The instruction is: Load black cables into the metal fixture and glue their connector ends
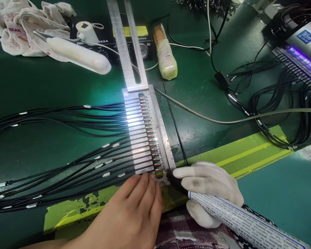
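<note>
A metal fixture [159, 121] holds a row of black cables [138, 145] side by side, their stripped ends with orange bits and small metal tips lying along a slot. My bare left hand [138, 207] rests at the fixture's lower edge, fingers pressed together beside the lowest cable; what lies under the fingertips is hidden. In my right hand [212, 190], gloved in white, is a white printed tube [238, 216] with a black nozzle. The nozzle's tip is at the lower end of the row, near the last cable end.
A metal slide [119, 48] extends beyond the fixture. Behind are a black control box [111, 53], a white-handled tool [79, 57], cloth gloves [28, 27] and a wrapped block [166, 55]. Coiled cables [277, 103] and a lamp unit with violet light [305, 60] stand at right.
</note>
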Demonstrator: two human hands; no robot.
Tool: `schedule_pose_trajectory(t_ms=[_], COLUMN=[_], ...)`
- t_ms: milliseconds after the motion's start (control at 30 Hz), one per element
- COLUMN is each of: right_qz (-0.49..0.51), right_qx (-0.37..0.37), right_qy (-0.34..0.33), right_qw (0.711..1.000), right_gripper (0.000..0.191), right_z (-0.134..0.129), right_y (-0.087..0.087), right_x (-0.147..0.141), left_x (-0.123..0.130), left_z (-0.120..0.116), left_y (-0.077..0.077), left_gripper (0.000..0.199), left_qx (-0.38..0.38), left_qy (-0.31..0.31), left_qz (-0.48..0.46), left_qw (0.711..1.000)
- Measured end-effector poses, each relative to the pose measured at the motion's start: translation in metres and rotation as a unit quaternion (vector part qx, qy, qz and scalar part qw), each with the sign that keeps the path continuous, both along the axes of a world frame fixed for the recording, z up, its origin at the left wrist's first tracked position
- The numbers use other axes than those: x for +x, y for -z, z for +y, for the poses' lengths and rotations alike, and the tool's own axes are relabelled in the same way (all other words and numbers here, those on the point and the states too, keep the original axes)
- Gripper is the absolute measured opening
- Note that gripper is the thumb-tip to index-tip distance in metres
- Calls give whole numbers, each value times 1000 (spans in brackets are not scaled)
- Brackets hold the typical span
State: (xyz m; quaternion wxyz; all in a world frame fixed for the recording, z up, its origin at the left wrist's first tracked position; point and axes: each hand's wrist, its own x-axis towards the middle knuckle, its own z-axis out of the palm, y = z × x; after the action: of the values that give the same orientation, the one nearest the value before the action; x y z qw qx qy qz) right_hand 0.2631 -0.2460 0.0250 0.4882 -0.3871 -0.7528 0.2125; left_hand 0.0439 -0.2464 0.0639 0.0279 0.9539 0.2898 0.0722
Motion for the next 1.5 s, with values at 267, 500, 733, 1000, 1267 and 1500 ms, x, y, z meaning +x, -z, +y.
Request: schedule_pose_trajectory(t_ms=[267,500,733,1000,1267,1500], right_qz=[-1,10,8,10,19,11], right_qx=[0,-8,-6,2,-2,-10], right_qy=[1,-12,-11,-5,-1,-3], right_qw=[1000,1000,1000,1000,1000,1000], right_gripper=[23,28,29,31,24,25], right_z=[-1,-1,-2,-1,-3,-3], right_y=[2,7,7,7,4,3], right_x=[1,4,5,4,3,4], left_x=[-2,-1,-1,-1,-2,-3], left_z=[1,0,0,0,-1,-2], left_y=[6,5,2,8,3,8], left_gripper=[33,39,35,38,39,38], left_qx=[29,27,16,21,8,25], left_qy=[7,2,-1,-1,-2,-1], left_qz=[-33,-28,-24,-39,-6,-36], left_qw=[999,999,1000,999,1000,999])
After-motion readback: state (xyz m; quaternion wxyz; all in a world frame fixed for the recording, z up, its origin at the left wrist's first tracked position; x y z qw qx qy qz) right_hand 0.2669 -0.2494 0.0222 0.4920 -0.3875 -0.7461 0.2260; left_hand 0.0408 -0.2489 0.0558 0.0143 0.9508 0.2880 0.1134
